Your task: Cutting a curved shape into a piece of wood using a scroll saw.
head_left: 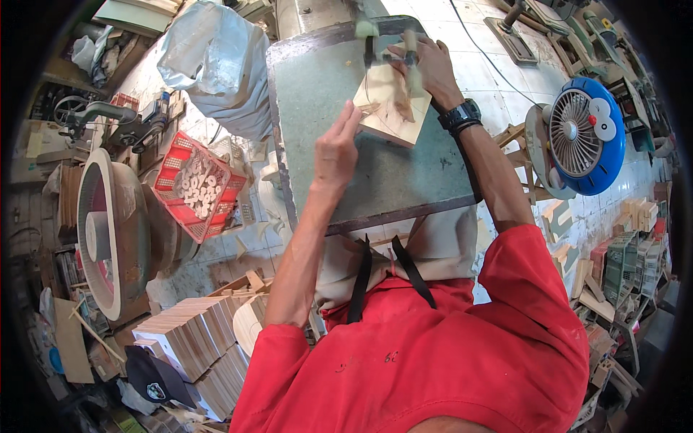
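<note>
Two hands flank the wooden block (390,123) on the counter (325,180). It lies right of the left hand (337,149), fingers straight, and near-left of the right hand (437,72), fingers curled, grip indeterminable. Its long axis is unclear.

Machine guide (367,30) over the desk (317,166): blurred; upper part cut off at the far edge of view. Right hand (437,68): fingertips blurred, partly masked at the far end of the wooden block (377,94); probably touching it, contact unclear. Left hand (336,153): thumb hidden. Red shirt (411,361): cut off at near edge. Near left, cap (148,369): badge (155,390) too small to make out.
</note>
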Motion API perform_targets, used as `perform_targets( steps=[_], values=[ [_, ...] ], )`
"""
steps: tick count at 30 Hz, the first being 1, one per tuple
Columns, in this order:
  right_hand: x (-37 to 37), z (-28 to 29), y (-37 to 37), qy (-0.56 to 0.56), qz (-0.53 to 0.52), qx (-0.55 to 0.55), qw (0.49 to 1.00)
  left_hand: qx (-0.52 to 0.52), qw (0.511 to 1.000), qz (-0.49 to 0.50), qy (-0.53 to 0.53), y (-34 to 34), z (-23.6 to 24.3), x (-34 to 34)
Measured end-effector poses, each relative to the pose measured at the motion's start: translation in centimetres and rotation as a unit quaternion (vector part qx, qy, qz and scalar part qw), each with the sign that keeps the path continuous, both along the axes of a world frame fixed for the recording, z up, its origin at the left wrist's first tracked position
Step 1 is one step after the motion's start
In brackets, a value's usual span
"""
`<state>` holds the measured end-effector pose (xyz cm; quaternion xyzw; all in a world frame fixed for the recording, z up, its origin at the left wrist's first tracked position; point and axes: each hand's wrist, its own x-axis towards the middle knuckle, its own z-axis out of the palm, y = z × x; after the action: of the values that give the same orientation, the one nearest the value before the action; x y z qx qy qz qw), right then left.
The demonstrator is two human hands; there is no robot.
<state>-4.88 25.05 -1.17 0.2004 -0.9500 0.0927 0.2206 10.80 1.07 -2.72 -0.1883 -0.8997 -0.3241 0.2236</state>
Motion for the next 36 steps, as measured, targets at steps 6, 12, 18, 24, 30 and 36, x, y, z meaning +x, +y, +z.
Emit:
perform_targets(
  steps=[6,12,18,24,30,36],
  values=[
    [0.0,-0.1,-0.1,0.019,0.015,-0.038,0.999,-0.059,0.996,0.064,-0.024,2.8,0.6,2.0],
    [-0.2,-0.5,0.2,-0.021,0.000,-0.089,0.996,-0.067,0.982,0.141,-0.102,5.5,2.6,2.8],
    [-0.4,-0.5,-0.1,-0.005,-0.009,-0.114,0.993,-0.016,0.985,0.155,-0.071,6.2,1.6,2.3],
    [-0.3,-0.5,0.1,0.007,-0.012,-0.007,1.000,0.000,0.985,0.151,-0.089,6.2,1.7,2.0],
    [-0.8,-0.8,0.3,0.001,0.003,-0.118,0.993,0.010,0.987,0.139,-0.076,6.2,1.7,1.6],
    [-0.1,-0.3,-0.2,-0.006,-0.021,-0.077,0.997,0.010,0.988,0.132,-0.076,5.7,1.4,1.4]
  ],
)
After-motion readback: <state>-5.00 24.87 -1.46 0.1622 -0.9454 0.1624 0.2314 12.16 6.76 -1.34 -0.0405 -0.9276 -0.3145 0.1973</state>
